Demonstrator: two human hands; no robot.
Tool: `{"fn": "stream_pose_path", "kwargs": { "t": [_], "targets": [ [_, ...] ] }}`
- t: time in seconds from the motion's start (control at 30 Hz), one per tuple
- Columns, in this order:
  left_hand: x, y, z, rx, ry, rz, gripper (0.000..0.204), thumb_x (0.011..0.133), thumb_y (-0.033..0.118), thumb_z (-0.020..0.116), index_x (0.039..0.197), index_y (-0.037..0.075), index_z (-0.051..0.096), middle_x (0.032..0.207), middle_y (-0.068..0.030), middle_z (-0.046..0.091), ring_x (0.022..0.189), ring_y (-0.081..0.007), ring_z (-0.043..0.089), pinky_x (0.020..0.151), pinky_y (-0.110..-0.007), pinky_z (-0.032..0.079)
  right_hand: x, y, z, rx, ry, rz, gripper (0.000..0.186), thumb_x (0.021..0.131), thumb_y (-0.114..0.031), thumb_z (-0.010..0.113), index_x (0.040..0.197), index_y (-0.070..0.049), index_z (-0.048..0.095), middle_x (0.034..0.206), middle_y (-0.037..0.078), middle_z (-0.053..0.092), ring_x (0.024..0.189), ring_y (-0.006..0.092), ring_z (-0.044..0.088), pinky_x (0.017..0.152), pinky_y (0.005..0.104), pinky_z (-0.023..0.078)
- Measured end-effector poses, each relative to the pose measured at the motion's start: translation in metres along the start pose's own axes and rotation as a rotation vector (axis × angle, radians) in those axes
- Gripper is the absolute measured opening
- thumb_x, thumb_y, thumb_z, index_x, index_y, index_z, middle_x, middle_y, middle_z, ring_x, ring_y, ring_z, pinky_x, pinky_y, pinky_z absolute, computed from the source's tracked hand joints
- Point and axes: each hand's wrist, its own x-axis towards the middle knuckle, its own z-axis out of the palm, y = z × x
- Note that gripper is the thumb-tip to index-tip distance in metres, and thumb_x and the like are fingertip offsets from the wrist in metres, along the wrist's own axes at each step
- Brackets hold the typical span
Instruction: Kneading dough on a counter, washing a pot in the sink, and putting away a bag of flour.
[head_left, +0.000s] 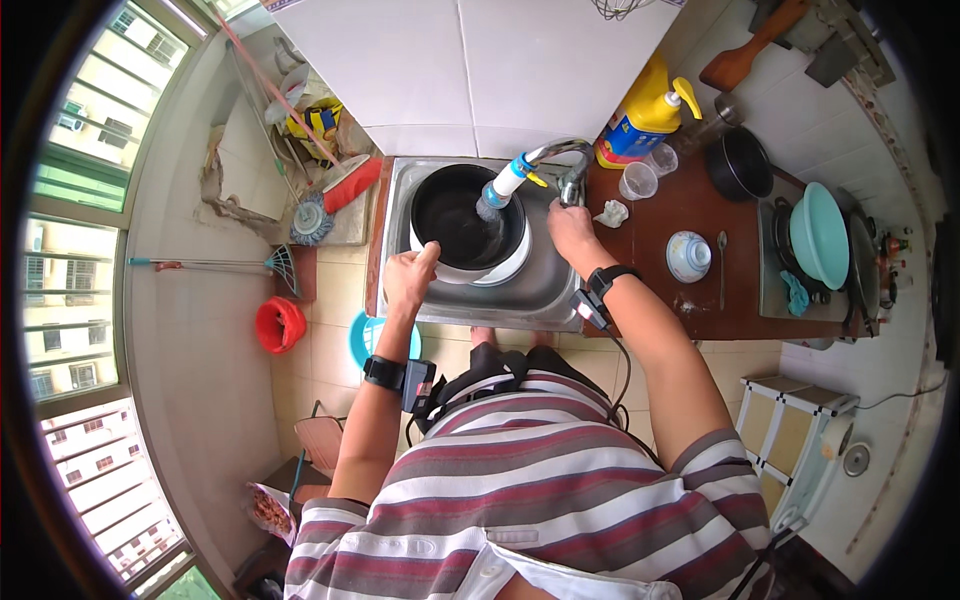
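Observation:
A dark-lined pot stands in the metal sink, with a pale rounded surface showing below its near right side. My left hand is closed at the pot's near left edge, fingers curled and thumb up; its grip point is partly hidden. Water runs into the pot from the white and blue spout end of the faucet. My right hand reaches to the faucet's base at the sink's right side, fingers closed around its metal handle.
On the brown counter right of the sink are a yellow pump bottle, clear plastic cups, crumpled tissue, a patterned bowl and a spoon. Farther right stand a black pot and a turquoise basin.

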Motion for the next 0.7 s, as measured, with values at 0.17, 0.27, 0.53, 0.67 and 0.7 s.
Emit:
{"fn": "stream_pose_path", "kwargs": {
  "t": [0.17, 0.27, 0.53, 0.67, 0.7],
  "targets": [
    [-0.001, -0.012, 0.012, -0.012, -0.021, -0.004, 0.051, 0.074, 0.049, 0.057, 0.059, 0.001, 0.068, 0.053, -0.0088, 0.062, 0.056, -0.0198, 0.063, 0.062, -0.032, 0.049, -0.017, 0.006, -0.031, 0.327, -0.037, -0.003, 0.019, 0.085, -0.009, 0.055, 0.101, -0.002, 0.061, 0.081, 0.013, 0.066, 0.075, 0.0327, 0.065, 0.067, 0.0418, 0.053],
    [-0.002, -0.024, 0.019, -0.061, -0.02, 0.002, 0.051, 0.076, 0.048, 0.057, 0.06, 0.0, 0.067, 0.052, -0.008, 0.061, 0.054, -0.018, 0.062, 0.061, -0.032, 0.048, -0.034, 0.011, -0.069, 0.533, 0.051, 0.051, 0.014, 0.085, -0.014, 0.056, 0.095, -0.005, 0.062, 0.092, 0.012, 0.063, 0.086, 0.0326, 0.063, 0.073, 0.0435, 0.051],
    [0.015, -0.03, 0.045, -0.272, -0.099, 0.1, 0.053, 0.08, 0.046, 0.062, 0.057, -0.002, 0.063, 0.048, -0.0066, 0.056, 0.049, -0.0137, 0.056, 0.055, -0.03, 0.045, -0.065, 0.061, -0.076, 0.768, -0.045, 0.425, 0.013, 0.088, -0.022, 0.059, 0.088, -0.01, 0.065, 0.083, 0.014, 0.067, 0.08, 0.0376, 0.063, 0.066, 0.0456, 0.05],
    [0.008, -0.02, 0.025, -0.083, -0.018, 0.142, 0.052, 0.078, 0.049, 0.061, 0.06, 0.0, 0.067, 0.05, -0.0126, 0.058, 0.05, -0.0247, 0.062, 0.06, -0.036, 0.05, -0.037, 0.048, -0.217, 0.933, 0.385, 0.184, 0.006, 0.087, -0.009, 0.064, 0.088, -0.003, 0.064, 0.081, 0.013, 0.065, 0.069, 0.0282, 0.065, 0.061, 0.035, 0.051],
    [0.006, -0.016, 0.024, -0.103, -0.021, 0.128, 0.052, 0.077, 0.048, 0.061, 0.059, 0.0, 0.066, 0.048, -0.0131, 0.057, 0.049, -0.0256, 0.061, 0.059, -0.036, 0.05, -0.034, 0.05, -0.258, 0.856, 0.502, 0.122, 0.006, 0.088, -0.008, 0.064, 0.09, -0.003, 0.065, 0.08, 0.012, 0.066, 0.07, 0.027, 0.065, 0.062, 0.0352, 0.051]
  ]
}}
